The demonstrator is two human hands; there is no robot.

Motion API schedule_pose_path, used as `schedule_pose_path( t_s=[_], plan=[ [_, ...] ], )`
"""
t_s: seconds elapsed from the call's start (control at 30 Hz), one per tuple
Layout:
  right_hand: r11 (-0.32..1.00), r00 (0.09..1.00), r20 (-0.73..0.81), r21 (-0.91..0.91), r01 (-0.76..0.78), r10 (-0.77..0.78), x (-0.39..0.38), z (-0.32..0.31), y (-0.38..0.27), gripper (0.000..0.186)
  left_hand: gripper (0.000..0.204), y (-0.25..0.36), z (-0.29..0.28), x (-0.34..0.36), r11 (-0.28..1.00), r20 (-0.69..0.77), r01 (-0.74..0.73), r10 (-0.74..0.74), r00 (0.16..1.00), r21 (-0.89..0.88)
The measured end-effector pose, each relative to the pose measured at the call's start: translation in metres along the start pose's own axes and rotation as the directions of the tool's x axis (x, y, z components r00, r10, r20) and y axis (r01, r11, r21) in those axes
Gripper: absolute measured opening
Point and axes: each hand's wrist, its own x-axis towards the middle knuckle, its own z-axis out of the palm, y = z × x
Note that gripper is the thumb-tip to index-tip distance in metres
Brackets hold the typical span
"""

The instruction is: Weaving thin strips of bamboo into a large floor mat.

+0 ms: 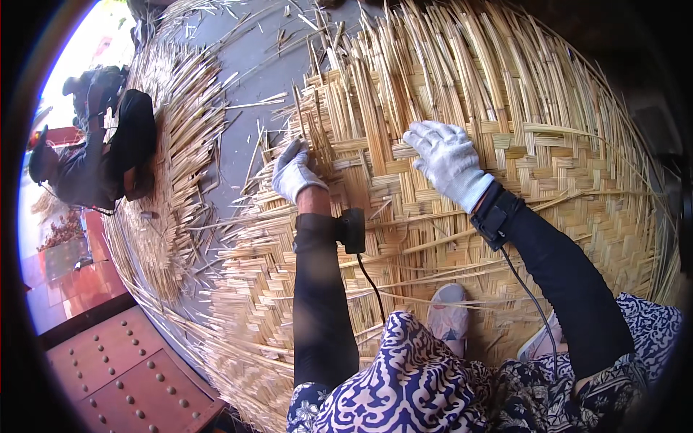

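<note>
Under the person's shoe [447, 315] spreads a woven reed mat [447, 224], where the left hand [297, 172] curls its fingers beside loose strips, grip unclear, and the right hand [444, 157] rests fingers extended, grasping nothing, with more reeds [180, 137] and a dark-clothed co-worker [133, 133] beyond.

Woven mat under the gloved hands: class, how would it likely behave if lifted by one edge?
The woven mat would probably bend or sag, being broad and made of thin, flat strips. The unwoven strips along its far side might splay or slip loose, since nothing visibly interlaces their ends.
</note>
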Motion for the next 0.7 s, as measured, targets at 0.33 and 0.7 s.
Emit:
schedule_pose_path(
  t_s=[0.33,0.7],
  plan=[
    [0.999,0.999,0.027,-0.034,0.038,-0.037,0.003,0.009,-0.002,0.045,0.022,-0.012,-0.018,0.02,0.981,-0.119,-0.183,0.19,0.975,0.064],
    [0.99,0.978,0.165,-0.042,0.133,-0.125,0.01,-0.003,-0.01,0.048,0.02,0.003,-0.032,-0.004,0.944,0.01,-0.263,0.266,0.964,0.199]
  ],
)
